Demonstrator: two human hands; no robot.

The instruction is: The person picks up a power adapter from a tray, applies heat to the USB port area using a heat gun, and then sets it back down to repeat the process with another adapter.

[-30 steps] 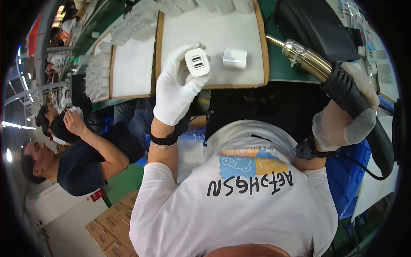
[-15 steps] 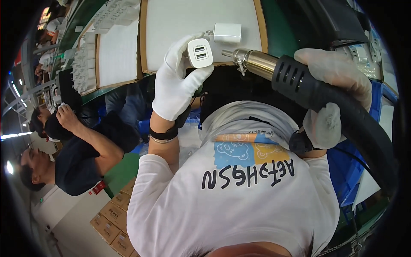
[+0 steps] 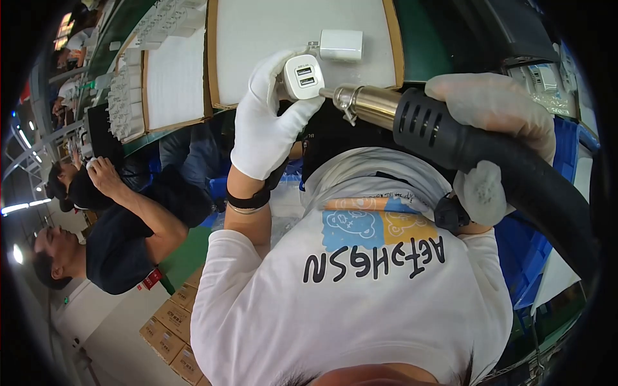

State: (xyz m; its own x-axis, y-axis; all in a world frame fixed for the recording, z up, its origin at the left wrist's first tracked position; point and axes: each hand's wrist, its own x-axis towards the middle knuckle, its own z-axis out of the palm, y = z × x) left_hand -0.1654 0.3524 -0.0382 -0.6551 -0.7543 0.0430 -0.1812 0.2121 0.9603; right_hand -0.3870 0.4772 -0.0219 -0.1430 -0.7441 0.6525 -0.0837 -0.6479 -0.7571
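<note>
My left hand [image 3: 262,125], in a white glove, is closed around a white two-port USB charger [image 3: 303,77], its port face turned up. From the right, my right hand [image 3: 499,116], gloved in a thin pale material, grips the black handle of a hot air gun [image 3: 428,125]. The gun's metal barrel narrows to a thin nozzle whose tip is at the charger's right edge; whether it touches I cannot tell. Beyond my hands, another white charger [image 3: 342,45] lies on its side on a white board, its prongs pointing left.
The white board [image 3: 270,26] has a brown edge. To the left, many white chargers [image 3: 125,96] stand in rows beside a second board [image 3: 172,83]. Blue bins [image 3: 524,257] are at the right, brown cartons [image 3: 170,321] at lower left. A co-worker [image 3: 122,219] sits to the left.
The hot air gun has moved left and slightly down, bringing its nozzle tip to the charger's edge. The charger in my left hand has tilted slightly.
</note>
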